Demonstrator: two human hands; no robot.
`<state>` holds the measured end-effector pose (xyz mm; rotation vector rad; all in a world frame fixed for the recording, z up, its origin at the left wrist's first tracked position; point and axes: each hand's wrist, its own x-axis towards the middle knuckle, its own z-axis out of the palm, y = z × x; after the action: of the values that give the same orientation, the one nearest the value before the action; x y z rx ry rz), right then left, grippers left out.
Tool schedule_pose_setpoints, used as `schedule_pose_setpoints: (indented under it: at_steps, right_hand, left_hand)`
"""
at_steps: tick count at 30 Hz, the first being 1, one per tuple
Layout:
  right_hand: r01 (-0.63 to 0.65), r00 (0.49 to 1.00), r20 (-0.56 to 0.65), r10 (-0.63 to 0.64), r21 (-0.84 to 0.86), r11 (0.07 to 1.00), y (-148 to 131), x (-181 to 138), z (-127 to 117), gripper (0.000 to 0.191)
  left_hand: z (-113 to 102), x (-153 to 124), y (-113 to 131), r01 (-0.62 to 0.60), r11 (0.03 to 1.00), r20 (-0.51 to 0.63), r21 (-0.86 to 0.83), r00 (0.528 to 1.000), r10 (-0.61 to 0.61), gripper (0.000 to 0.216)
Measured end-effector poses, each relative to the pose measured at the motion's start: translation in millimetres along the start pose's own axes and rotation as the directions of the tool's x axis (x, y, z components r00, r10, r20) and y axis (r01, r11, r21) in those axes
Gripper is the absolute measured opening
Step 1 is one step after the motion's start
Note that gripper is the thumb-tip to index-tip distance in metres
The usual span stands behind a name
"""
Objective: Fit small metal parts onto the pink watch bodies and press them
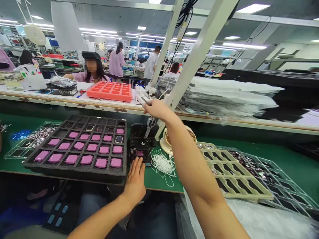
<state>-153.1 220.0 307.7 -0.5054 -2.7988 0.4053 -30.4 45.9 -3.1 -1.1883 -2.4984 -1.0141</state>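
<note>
A black hand press (142,136) with a metal plunger stands on the green bench beside a foam tray. My right hand (157,109) is raised above it, fingers wrapped round the press lever (146,101). Low in the press sits a purple watch-like case (139,153), partly hidden by the fixture. My left hand (136,179) lies palm down at the front of the press, its fingers stretched out toward that case; whether the fingertips touch it I cannot tell. The black foam tray (74,172) holds several purple cases (72,159) and some dark-faced frames (119,139).
White ring gaskets (163,164) lie heaped right of the press, near a small fan (164,142). Farther right are a beige tray (249,192) and clear trays (286,179). A shelf edge (99,108) carries a red tray (109,93). A slanted post (194,56) rises behind my right arm.
</note>
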Motion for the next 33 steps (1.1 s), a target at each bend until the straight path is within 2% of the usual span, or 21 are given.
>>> schedule_pose_setpoints:
  at_steps: [2, 3, 4, 5, 6, 7, 8, 11, 12, 13, 15, 18, 19, 21, 23, 25, 27, 29, 31, 33]
  right_hand:
    - [0.117, 0.980, -0.173, -0.101, 0.083, 0.990, 6, -18, 11, 0.035]
    - [0.208, 0.936, -0.316, -0.157, 0.133, 0.969, 9, -34, 17, 0.035]
    - [0.308, 0.860, -0.472, -0.194, 0.177, 0.935, 13, -53, 25, 0.034]
    - [0.404, 0.768, -0.607, -0.203, 0.214, 0.889, 17, -74, 35, 0.032]
    - [0.469, 0.698, -0.692, -0.184, 0.247, 0.848, 22, -95, 46, 0.028]
    - [0.495, 0.663, -0.735, -0.145, 0.285, 0.821, 27, -115, 59, 0.026]
    - [0.495, 0.659, -0.745, -0.103, 0.327, 0.805, 31, -132, 73, 0.025]
    - [0.474, 0.715, -0.697, -0.044, 0.438, 0.764, 40, -167, 112, 0.029]
    - [0.480, 0.735, -0.676, -0.053, 0.463, 0.745, 42, -172, 121, 0.030]
    - [0.488, 0.746, -0.664, -0.062, 0.480, 0.729, 43, -176, 127, 0.031]
    - [0.484, 0.740, -0.672, -0.026, 0.505, 0.715, 47, -183, 132, 0.030]
    - [0.374, 0.711, -0.660, 0.242, 0.647, 0.665, 56, -198, 132, 0.025]
    - [0.326, 0.720, -0.606, 0.339, 0.726, 0.605, 60, -205, 132, 0.025]
    - [0.231, 0.790, -0.428, 0.438, 0.871, 0.433, 69, -220, 137, 0.029]
    - [0.139, 0.878, -0.238, 0.416, 0.957, 0.254, 78, -233, 145, 0.031]
    - [0.056, 0.931, -0.080, 0.356, 0.995, 0.077, 86, -243, 153, 0.033]
    - [-0.024, 0.953, 0.048, 0.301, 0.996, -0.082, 94, -251, 160, 0.039]
    - [-0.094, 0.953, 0.144, 0.268, 0.977, -0.189, 103, -258, 167, 0.046]
    - [-0.166, 0.942, 0.213, 0.260, 0.967, -0.194, 107, -265, 172, 0.048]
    - [-0.199, 0.937, 0.210, 0.277, 0.978, -0.070, 105, -272, 175, 0.047]
  left_hand:
    - [-34, -28, 10, -0.156, 0.979, 0.097, -0.134, 0.981, 0.169, 0.081]
    - [-55, -40, 14, -0.217, 0.953, 0.130, -0.212, 0.960, 0.248, 0.078]
    - [-78, -50, 17, -0.270, 0.923, 0.135, -0.273, 0.940, 0.315, 0.076]
    - [-102, -56, 17, -0.334, 0.888, 0.084, -0.315, 0.923, 0.377, 0.075]
    - [-125, -57, 16, -0.361, 0.871, 0.029, -0.334, 0.920, 0.392, 0.072]
    - [-147, -53, 11, -0.347, 0.882, -0.012, -0.319, 0.932, 0.362, 0.068]
    - [-167, -43, 4, -0.285, 0.918, -0.017, -0.276, 0.956, 0.292, 0.062]
    - [-206, 12, -31, -0.022, 1.000, -0.006, 0.000, 1.000, 0.022, 0.039]
    - [-211, 36, -45, 0.100, 0.986, 0.035, 0.135, 0.994, -0.106, 0.037]
    - [-213, 61, -59, 0.160, 0.967, 0.042, 0.198, 0.984, -0.172, 0.036]
    - [-209, 107, -84, 0.236, 0.933, 0.044, 0.273, 0.965, -0.257, 0.034]
    - [-190, 159, -107, 0.346, 0.874, 0.087, 0.342, 0.914, -0.396, 0.026]
    - [-183, 172, -111, 0.379, 0.856, 0.103, 0.352, 0.893, -0.438, 0.028]
    - [-171, 192, -116, 0.442, 0.825, 0.133, 0.353, 0.849, -0.511, 0.034]
    - [-167, 207, -118, 0.499, 0.805, 0.158, 0.322, 0.809, -0.565, 0.034]
    - [-171, 216, -121, 0.548, 0.797, 0.174, 0.255, 0.784, -0.595, 0.032]
    - [-181, 219, -122, 0.581, 0.800, 0.173, 0.147, 0.782, -0.599, 0.029]
    - [-195, 213, -118, 0.589, 0.808, 0.159, -0.006, 0.799, -0.581, 0.026]
    - [-206, 195, -108, 0.563, 0.802, 0.147, -0.200, 0.827, -0.543, 0.029]
    - [-211, 164, -87, 0.513, 0.765, 0.149, -0.390, 0.855, -0.497, 0.037]
